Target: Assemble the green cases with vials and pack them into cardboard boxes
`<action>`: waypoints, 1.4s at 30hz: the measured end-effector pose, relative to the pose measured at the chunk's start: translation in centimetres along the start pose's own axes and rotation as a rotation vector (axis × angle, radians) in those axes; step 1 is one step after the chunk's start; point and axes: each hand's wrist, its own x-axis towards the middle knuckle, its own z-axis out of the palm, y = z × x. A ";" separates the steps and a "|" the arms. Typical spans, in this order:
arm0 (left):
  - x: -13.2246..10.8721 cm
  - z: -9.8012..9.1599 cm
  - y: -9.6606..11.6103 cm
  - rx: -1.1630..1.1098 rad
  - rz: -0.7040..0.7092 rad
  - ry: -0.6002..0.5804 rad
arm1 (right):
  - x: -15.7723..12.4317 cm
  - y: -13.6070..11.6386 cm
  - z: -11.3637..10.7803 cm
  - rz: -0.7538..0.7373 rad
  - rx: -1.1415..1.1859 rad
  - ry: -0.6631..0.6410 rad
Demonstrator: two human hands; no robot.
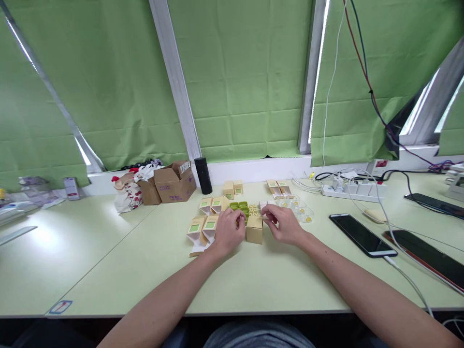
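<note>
Between my two hands a small tan cardboard box (pixel 254 230) stands on the pale table (pixel 275 285). My left hand (pixel 231 228) is at the box's left, fingers curled beside the green cups (pixel 243 207); whatever its fingertips hold is too small to tell. At the box's upper right, my right hand (pixel 282 223) has bent fingers with a gap between thumb and forefinger, and nothing shows in it. Behind the box lie small yellowish pieces (pixel 253 210). Clear plastic pieces (pixel 304 212) lie beyond my right hand. Open tan boxes with green labels (pixel 196 231) lie left of my left hand.
More small boxes (pixel 233 188) and opened cartons (pixel 280 188) stand farther back. A black cylinder (pixel 203 176), a brown carton (pixel 174 182) and a patterned bag (pixel 127 194) are at the back left. A phone (pixel 362 235) with a cable and a power strip (pixel 353 191) lie right.
</note>
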 end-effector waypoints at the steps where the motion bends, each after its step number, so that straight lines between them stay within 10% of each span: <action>1: 0.0 0.0 0.0 0.000 -0.001 -0.001 | 0.0 -0.1 -0.1 -0.016 0.017 0.002; 28: -0.1 -0.6 1.0 -0.020 -0.109 -0.154 | -0.1 1.0 0.2 -0.014 -0.077 -0.082; 42: -0.1 -1.3 2.2 -0.036 0.008 -0.051 | 0.7 -0.1 -0.2 0.403 -0.375 -0.220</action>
